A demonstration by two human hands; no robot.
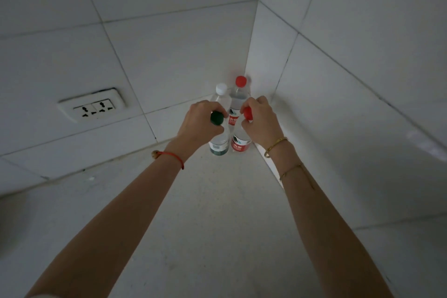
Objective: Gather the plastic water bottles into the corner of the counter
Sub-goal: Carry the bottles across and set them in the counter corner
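Several clear plastic water bottles stand upright in the tiled corner of the counter (217, 213). My left hand (198, 123) is closed around the neck of a green-capped bottle (219, 146) with a green label. My right hand (260, 121) grips the neck of a red-capped bottle (240, 144) with a red label. Both bottles rest on the counter, side by side. Behind them, closer to the corner, stand a white-capped bottle (221, 89) and another red-capped bottle (240, 81), partly hidden by my hands.
White tiled walls meet at the corner just behind the bottles. A double wall socket (93, 107) is set in the left wall. The right wall (338, 128) runs close beside my right forearm.
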